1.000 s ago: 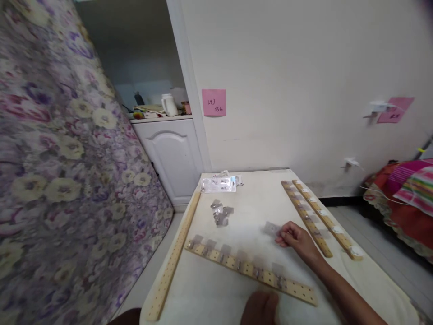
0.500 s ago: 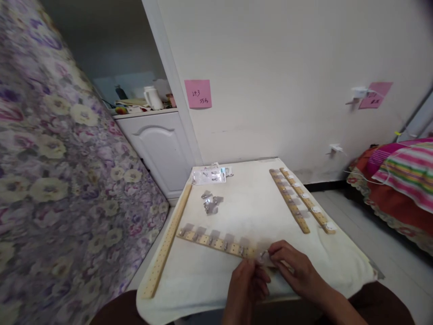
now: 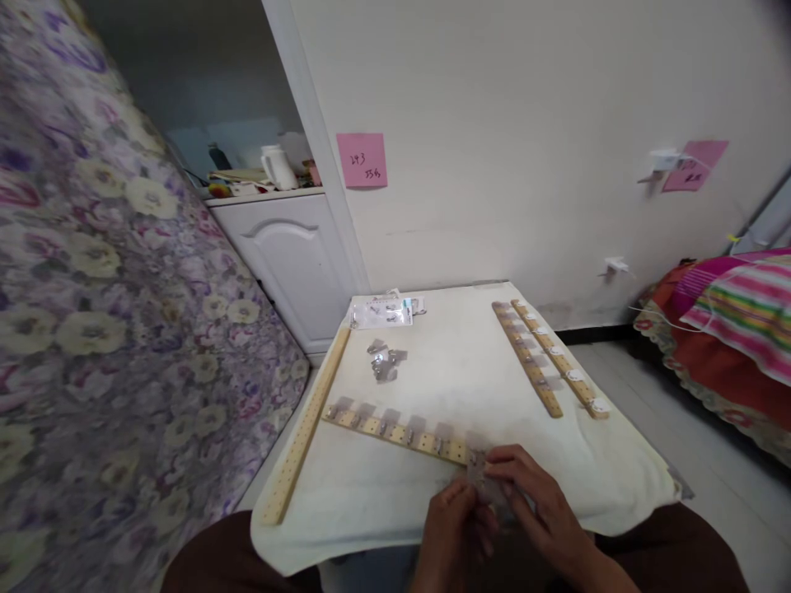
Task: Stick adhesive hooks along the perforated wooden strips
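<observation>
My left hand and my right hand meet at the table's near side, fingers pinched around a small clear plastic card with a tiny shiny piece on it. What the piece is, I cannot make out. Just beyond lies a holed wooden strip, its right end hidden by my hands. Along it stand several clear cards with small metal pieces. A loose pile of similar clear cards rests farther back on the cloth-covered table.
A bare holed wooden strip runs along the left edge. On the right lie two more strips, one with clear cards and one with white round pieces. Clear packaging sits at the back. A floral curtain hangs at left.
My right hand has brought the clear card from beyond the strip toward me, down to my left hand. Both hands now hold it at the strip's right end. The view has shifted slightly.
</observation>
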Available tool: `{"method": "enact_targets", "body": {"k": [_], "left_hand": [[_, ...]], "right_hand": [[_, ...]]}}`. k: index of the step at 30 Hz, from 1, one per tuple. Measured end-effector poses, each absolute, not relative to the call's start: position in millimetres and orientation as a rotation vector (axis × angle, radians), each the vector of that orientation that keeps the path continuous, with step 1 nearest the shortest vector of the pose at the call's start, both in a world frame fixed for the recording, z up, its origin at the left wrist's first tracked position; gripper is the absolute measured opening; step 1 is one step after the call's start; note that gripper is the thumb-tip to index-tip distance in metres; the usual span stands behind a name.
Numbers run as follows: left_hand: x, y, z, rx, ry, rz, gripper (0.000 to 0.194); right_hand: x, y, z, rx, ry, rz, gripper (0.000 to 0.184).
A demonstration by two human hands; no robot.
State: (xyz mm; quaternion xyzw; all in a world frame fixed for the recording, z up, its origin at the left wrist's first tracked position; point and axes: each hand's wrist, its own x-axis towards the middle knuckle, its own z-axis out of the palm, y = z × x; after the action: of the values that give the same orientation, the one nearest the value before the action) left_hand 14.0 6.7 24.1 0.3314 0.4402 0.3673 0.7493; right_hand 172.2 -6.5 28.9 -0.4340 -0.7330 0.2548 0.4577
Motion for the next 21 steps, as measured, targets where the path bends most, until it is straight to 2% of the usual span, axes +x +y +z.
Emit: {"method": "enact_targets", "body": {"k": [4, 8, 12, 21], "left_hand": [[15.4, 0.4, 24.8, 0.695, 0.949, 0.791, 0.037], [14.1, 0.2, 24.7, 0.696, 0.968, 0.780, 0.042], [17.6, 0.5, 21.3, 0.739, 0.977, 0.738, 0.043], [33.5, -8.4, 3.2, 0.802, 0.961, 0.478, 0.045]], "right_hand": [[176.2, -9.9, 29.1, -1.188, -1.671, 0.746, 0.025], [176.6, -12.2, 19.2, -1.371, -1.362, 1.011, 0.032], [173.2, -13.1, 7.8, -1.345, -1.162, 1.205, 0.037], [196.9, -16.5, 4.5, -1.420, -1.197, 1.179, 0.038]]}}
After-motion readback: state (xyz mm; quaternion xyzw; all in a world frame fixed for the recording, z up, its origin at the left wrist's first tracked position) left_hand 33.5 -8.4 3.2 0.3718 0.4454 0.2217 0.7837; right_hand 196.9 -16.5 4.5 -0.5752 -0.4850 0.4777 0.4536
